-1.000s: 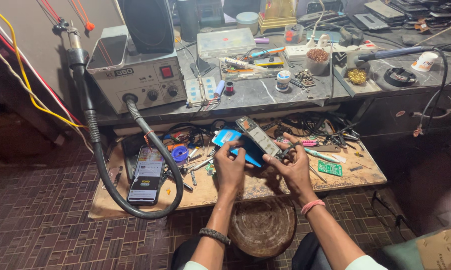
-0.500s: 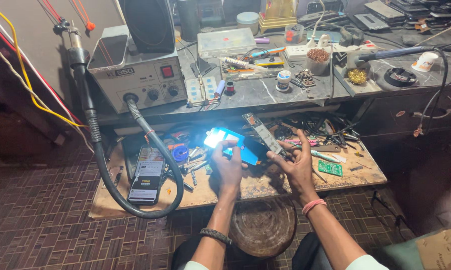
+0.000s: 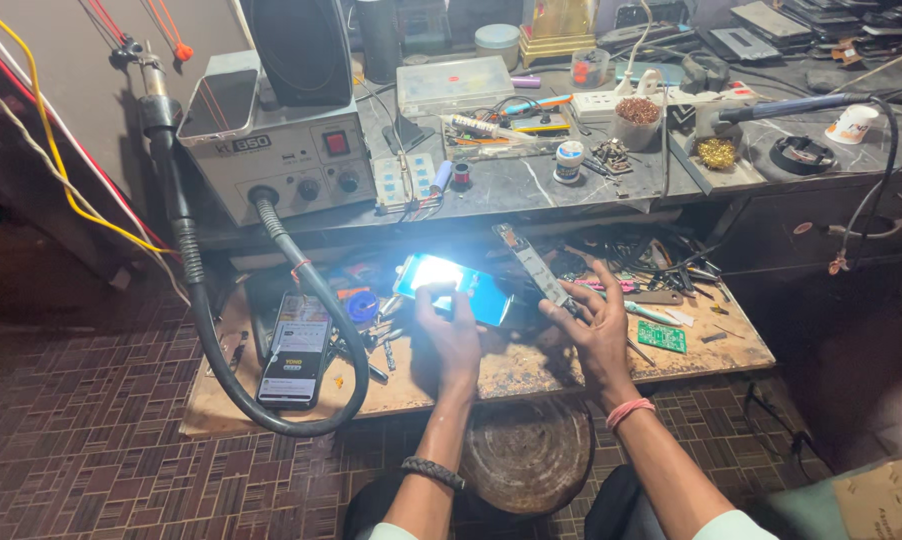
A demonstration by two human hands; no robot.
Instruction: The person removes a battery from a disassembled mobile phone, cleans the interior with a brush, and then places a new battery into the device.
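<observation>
Two hands [image 3: 451,335] [image 3: 599,330] gripping phone parts [image 3: 529,265]

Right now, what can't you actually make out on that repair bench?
Head view, the only one:
- Blue phone panel: glare whites out its top; the left hand covers its lower edge.
- Narrow board in the right hand: parts too small to tell.
- Under-shelf tools: a shadowed tangle.
- Cardboard box: cut off by the frame's edge.

Both forearms are bare, with a dark braided band [image 3: 433,472] round the wrist below the left hand [image 3: 453,335], a pink band [image 3: 630,411] below the right hand [image 3: 599,335], and pale sleeve edges near each elbow.
</observation>
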